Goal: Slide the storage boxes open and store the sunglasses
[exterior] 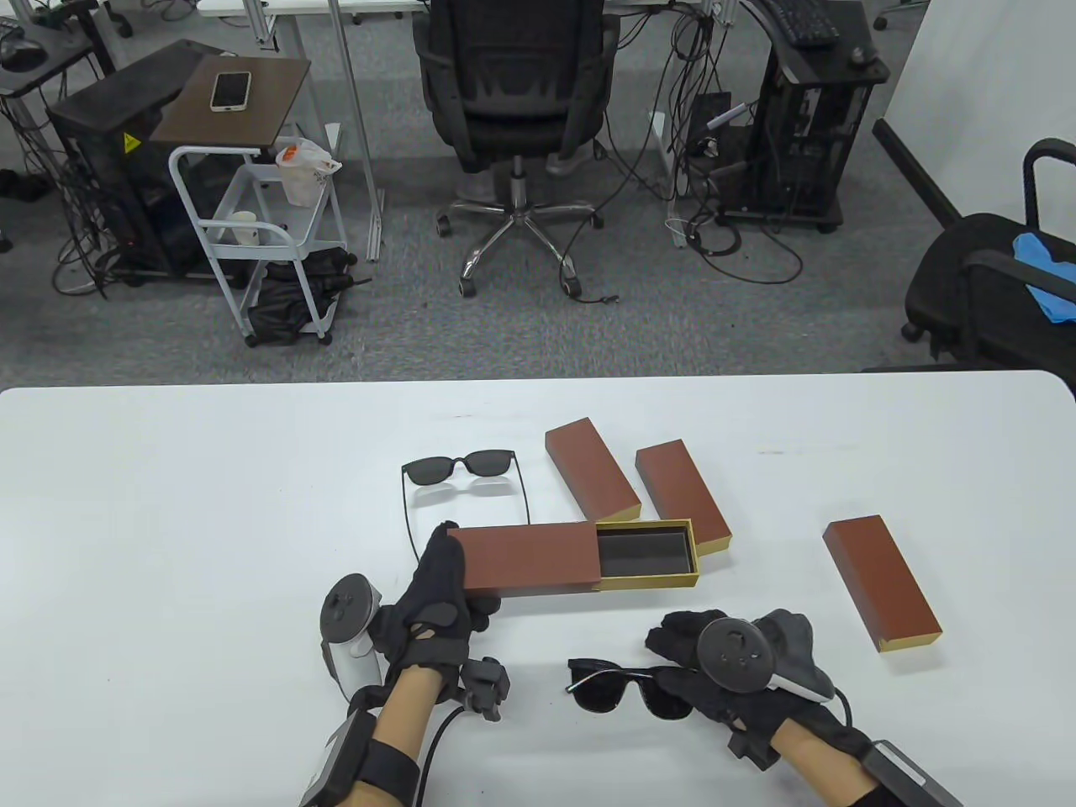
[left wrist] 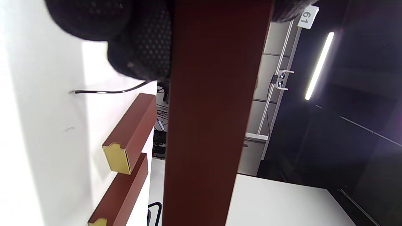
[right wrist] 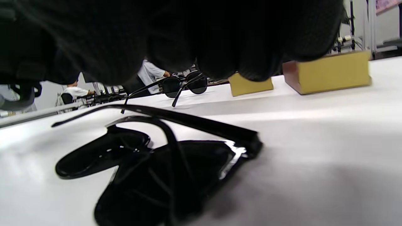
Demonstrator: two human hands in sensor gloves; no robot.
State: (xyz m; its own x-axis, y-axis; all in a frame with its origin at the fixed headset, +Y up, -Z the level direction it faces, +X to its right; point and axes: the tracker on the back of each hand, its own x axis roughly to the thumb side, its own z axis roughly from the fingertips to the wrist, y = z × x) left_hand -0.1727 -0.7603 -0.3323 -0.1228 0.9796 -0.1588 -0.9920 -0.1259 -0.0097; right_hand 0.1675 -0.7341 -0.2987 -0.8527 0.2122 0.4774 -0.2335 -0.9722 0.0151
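1. Your left hand (exterior: 437, 593) grips the left end of the open box (exterior: 525, 559). Your thumb and fingers curl round its brown sleeve. I think you hold it so the box stays put while the glasses go in.
2. The gold tray (exterior: 647, 553) sticks out of the sleeve toward 3 o'clock. It has nothing in it.
3. Your right hand (exterior: 723, 664) is on the near sunglasses (exterior: 626, 685). They lie on the table (exterior: 168, 504), and the hand covers their right end. I cannot tell if your fingers pinch them yet.
4. The tray is at about 12 o'clock from those sunglasses, close by.
5. The other sunglasses (exterior: 462, 466) lie at 12 o'clock from your left hand, behind the open box.
6. Three closed boxes (exterior: 593, 469) wait from 12 to 3 o'clock of the tray.
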